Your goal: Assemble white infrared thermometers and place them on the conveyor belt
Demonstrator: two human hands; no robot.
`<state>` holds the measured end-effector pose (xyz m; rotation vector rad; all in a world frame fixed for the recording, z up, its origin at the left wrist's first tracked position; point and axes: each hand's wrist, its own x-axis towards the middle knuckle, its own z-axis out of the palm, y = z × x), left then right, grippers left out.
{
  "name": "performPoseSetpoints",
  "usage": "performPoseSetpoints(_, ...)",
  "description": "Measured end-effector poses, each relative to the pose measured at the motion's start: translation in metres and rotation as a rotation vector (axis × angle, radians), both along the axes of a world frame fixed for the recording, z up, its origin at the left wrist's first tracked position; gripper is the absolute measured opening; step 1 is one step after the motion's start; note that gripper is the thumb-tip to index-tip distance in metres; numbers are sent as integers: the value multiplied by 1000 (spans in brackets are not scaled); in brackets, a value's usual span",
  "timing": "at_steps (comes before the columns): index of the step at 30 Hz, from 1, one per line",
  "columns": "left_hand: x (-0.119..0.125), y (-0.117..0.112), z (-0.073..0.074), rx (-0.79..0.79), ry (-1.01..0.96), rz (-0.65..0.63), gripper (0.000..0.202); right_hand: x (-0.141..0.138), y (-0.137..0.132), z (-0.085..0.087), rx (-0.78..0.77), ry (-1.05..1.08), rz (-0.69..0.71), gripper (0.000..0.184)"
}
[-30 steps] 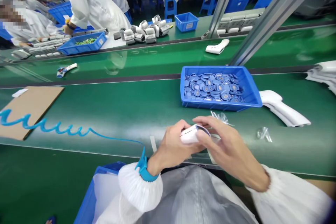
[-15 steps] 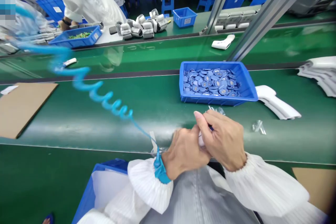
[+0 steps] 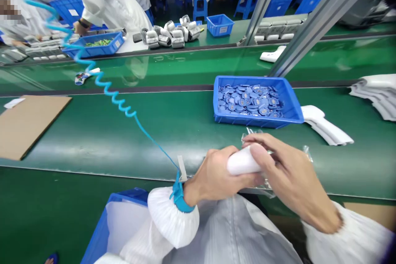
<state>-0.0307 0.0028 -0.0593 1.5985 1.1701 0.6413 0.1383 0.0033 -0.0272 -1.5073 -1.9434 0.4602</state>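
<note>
Lying across the left hand (image 3: 218,173), the white piece (image 3: 243,161) was above the near edge of the green bench (image 3: 123,140), its smooth side up. The left fingers curled around and under it, probably to steady it, leaving the other end for the right hand (image 3: 287,173). There the right thumb lay over the end and the fingers arched beyond, slightly bent; whether they pinched it, I cannot tell. The tray (image 3: 258,121) of blue discs (image 3: 247,100) stood just ahead, likely for a short reach, with white handle shells (image 3: 328,126) beside it. A wrist strap (image 3: 182,198) circled the left wrist, its coiled cord (image 3: 113,98) running up to the left, presumably to keep clear of the work.

Half a second earlier, the hands were bunched together and mostly hid the piece; now the right hand had opened and more white showed. The cord's coils had drawn away from the lens, and the loose shell (image 3: 270,55) on the far belt sat nearer the metal post (image 3: 309,29)
</note>
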Motion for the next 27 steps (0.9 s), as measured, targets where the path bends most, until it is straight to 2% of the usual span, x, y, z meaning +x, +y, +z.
performPoseSetpoints(2, -5, 0, 4, -12, 72, 28, 47, 14, -5, -3, -168, -25, 74, 49)
performPoseSetpoints(3, -7, -1, 4, 24, 131, 32, 47, 18, -8, -7, -198, -51, 69, 54)
performPoseSetpoints(8, -1, -5, -6, 271, 464, -15, 49, 11, -14, -24, -190, -127, -129, 71)
performPoseSetpoints(10, -1, -5, -6, 296, 477, -7, 48, 5, -11, -24, -176, -122, -110, 73)
performPoseSetpoints(12, -9, -2, 0, 254, 417, 30, 46, 1, -2, -18, -124, -134, -17, 70)
performPoseSetpoints(14, -25, 3, 10, 171, 339, 97, 43, 2, 16, -9, -128, -117, 111, 66)
performPoseSetpoints(16, -47, 9, 18, 132, 279, 153, 38, 8, 45, 0, -144, -56, 182, 58)
performPoseSetpoints(18, -69, 16, 23, 181, 245, 178, 28, 15, 82, 1, -81, -50, 183, 41)
performPoseSetpoints(20, -85, 23, 23, 249, 280, 165, 29, 20, 121, -6, 15, -175, 200, 22)
performPoseSetpoints(22, -89, 30, 19, 312, 442, 117, 36, 20, 156, -20, 8, -311, 260, 20)
performPoseSetpoints(25, -77, 37, 15, 412, 818, -92, 29, 14, 188, -44, -34, -391, 292, 11)
performPoseSetpoints(27, -67, 40, 14, 455, 986, -217, 16, 10, 197, -54, -41, -409, 278, 26)
